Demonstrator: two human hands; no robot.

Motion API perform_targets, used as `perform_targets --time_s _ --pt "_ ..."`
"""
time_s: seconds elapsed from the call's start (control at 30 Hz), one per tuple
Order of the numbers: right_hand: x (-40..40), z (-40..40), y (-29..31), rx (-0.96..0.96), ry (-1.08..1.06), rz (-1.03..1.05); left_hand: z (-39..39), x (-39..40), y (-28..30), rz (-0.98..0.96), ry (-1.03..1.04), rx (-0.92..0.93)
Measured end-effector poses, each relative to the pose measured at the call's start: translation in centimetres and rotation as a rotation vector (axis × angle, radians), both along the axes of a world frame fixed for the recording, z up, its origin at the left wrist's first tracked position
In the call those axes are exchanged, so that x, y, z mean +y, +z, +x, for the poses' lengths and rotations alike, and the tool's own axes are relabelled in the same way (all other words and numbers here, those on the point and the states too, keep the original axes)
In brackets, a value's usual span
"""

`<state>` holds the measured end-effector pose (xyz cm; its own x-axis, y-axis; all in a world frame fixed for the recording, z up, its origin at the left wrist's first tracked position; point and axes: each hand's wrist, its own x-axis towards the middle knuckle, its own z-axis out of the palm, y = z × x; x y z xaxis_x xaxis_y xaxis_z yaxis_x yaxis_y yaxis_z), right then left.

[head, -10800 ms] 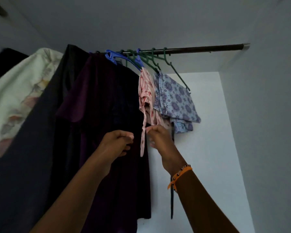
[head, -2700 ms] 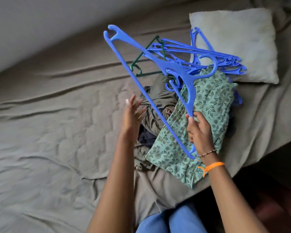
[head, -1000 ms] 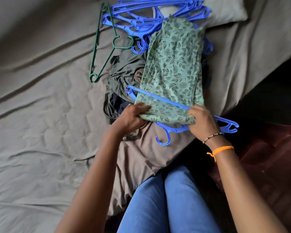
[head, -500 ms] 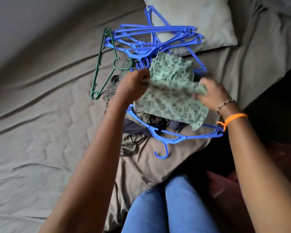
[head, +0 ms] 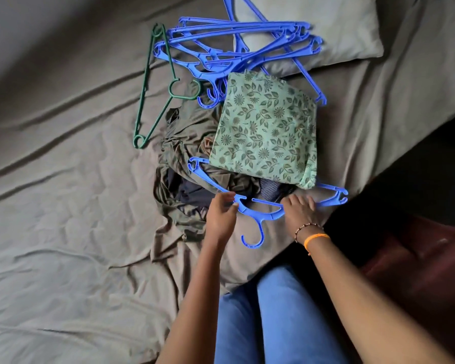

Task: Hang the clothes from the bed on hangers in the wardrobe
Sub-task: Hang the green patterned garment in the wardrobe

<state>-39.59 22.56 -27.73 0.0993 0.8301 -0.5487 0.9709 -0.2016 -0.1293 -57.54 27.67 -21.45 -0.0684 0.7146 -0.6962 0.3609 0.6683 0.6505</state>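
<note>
Head view: the left hand [head: 221, 215] is pinching the blue hanger [head: 258, 214] at its near-left shoulder while the right hand [head: 298, 210] is gripping its right arm, the folded green floral garment [head: 265, 130] lying just beyond on the bed [head: 63, 206]. Keeping both shoulders level while feeding it into the garment should work best. Dark clothes [head: 184, 179] underneath are bunching together, hard to tell apart.

Both hands, left [head: 221, 215] and right [head: 300, 210], gripped a blue hanger [head: 258, 215] lying on the bed [head: 63, 206], the green floral cloth [head: 265, 132] draped over its far bar.
</note>
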Motion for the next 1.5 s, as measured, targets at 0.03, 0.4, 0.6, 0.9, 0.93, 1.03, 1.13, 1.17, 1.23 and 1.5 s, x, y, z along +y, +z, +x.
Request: perform_targets --time_s 0.03,0.4,0.6,0.9,0.93,1.03,1.13,1.17,1.23,1.5 --pt "0.4 0.0 0.4 0.050 0.014 0.020 -0.3 -0.6 0.0 -0.025 0.043 -0.022" --pt "5.3 -1.5 17.1 0.433 -0.526 0.912 -0.7 -1.3 6.3 0.108 0.168 -0.256" --pt "3.2 -1.4 28.0 0.436 -0.697 1.083 0.4 -1.6 14.2 0.367 -0.165 -0.297" --pt "-9.5 -2.8 33.7 0.595 -1.030 1.129 4.3 -6.9 22.2 0.765 -0.598 -0.372" --pt "-11.3 -2.7 33.9 0.599 -1.068 1.137 5.1 -8.1 22.3 0.826 -0.690 -0.306" --pt "-17.1 -2.1 34.8 0.564 -1.167 1.201 7.2 -12.4 23.3 1.005 -0.902 -0.205" --pt "-23.3 -1.9 36.4 0.543 -1.237 1.284 9.5 -17.1 24.8 1.167 -1.086 -0.323" --pt "-25.6 -2.0 36.8 0.513 -1.268 1.311 10.4 -18.8 25.3 1.200 -1.153 -0.358" --pt "-30.5 -2.6 37.4 0.465 -1.347 1.363 12.1 -22.7 26.4 1.267 -1.250 -0.421" --pt "-53.4 -8.5 40.7 0.275 -1.639 1.570 10.5 -46.8 28.4 1.729 -1.618 -0.647"
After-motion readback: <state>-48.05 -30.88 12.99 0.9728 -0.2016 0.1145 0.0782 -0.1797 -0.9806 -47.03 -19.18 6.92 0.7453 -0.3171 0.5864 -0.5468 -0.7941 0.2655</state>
